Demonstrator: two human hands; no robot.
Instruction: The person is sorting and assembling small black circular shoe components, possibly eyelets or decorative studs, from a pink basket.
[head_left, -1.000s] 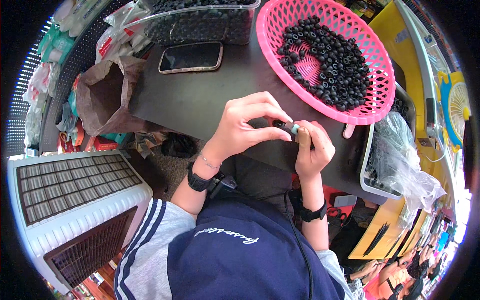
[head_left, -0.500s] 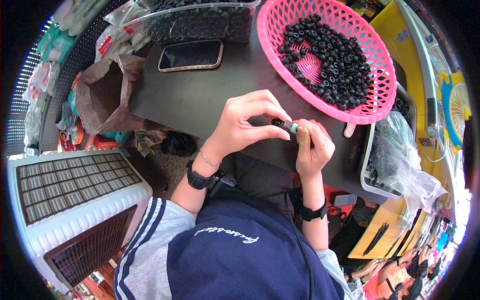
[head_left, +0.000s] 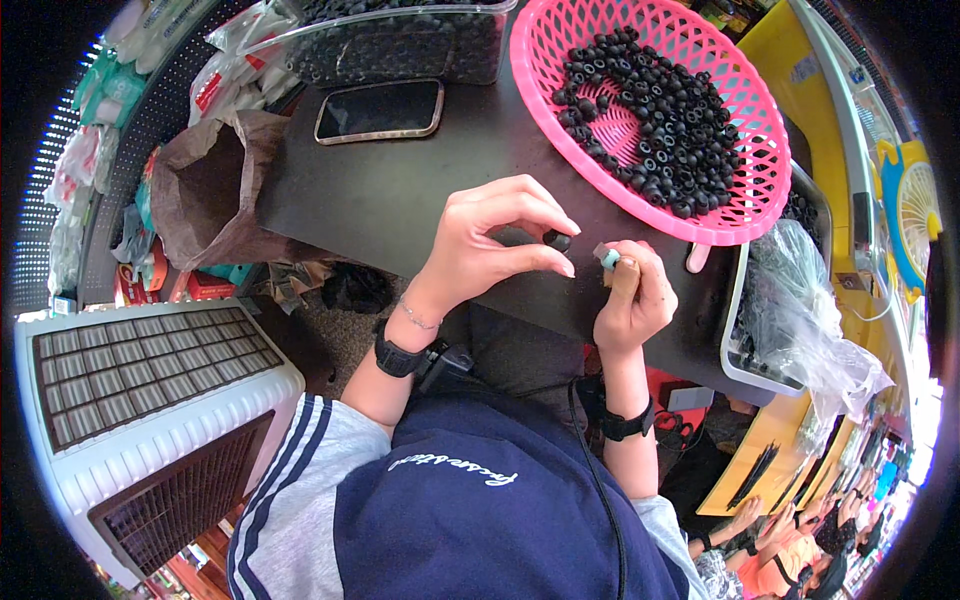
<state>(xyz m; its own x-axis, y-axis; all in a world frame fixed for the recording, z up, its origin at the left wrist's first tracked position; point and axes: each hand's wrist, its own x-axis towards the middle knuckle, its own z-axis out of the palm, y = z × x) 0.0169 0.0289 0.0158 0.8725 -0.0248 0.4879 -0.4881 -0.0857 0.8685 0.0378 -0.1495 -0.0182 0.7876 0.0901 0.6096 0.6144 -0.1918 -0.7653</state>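
Head view showed you seated at a dark table (head_left: pixel 400 200), both hands raised just above its near edge. Your left hand (head_left: pixel 490 245) had its grip pressed together on a small black ring (head_left: pixel 557 240), thumb and forefinger pinching it at the fingertips. Your right hand (head_left: pixel 630 295) was curled, its grip closed around a short stick-like tool with a pale blue tip (head_left: pixel 609 259) pointing up toward the ring. Ring and tip were near each other but apart; the ring was not yet on the tip.

Beyond your hands sat a pink basket (head_left: pixel 745 215), holding a heap of black rings (head_left: pixel 650 110) of the same kind, with bare patches of its floor showing through. A clear tub (head_left: pixel 400 45) of dark pieces stood at the far edge of the table, a phone (head_left: pixel 380 110) lay face up in front of it, and a brown paper bag (head_left: pixel 205 195) stood open off the table's left end. A clear plastic bag (head_left: pixel 810 320) lay in a tray at your right.

As a judgement: the piece in hand was at the fitting step, picked up but not seated, and the many rings in the basket suggest plenty of the work remained. How many were finished cannot be told from this view.
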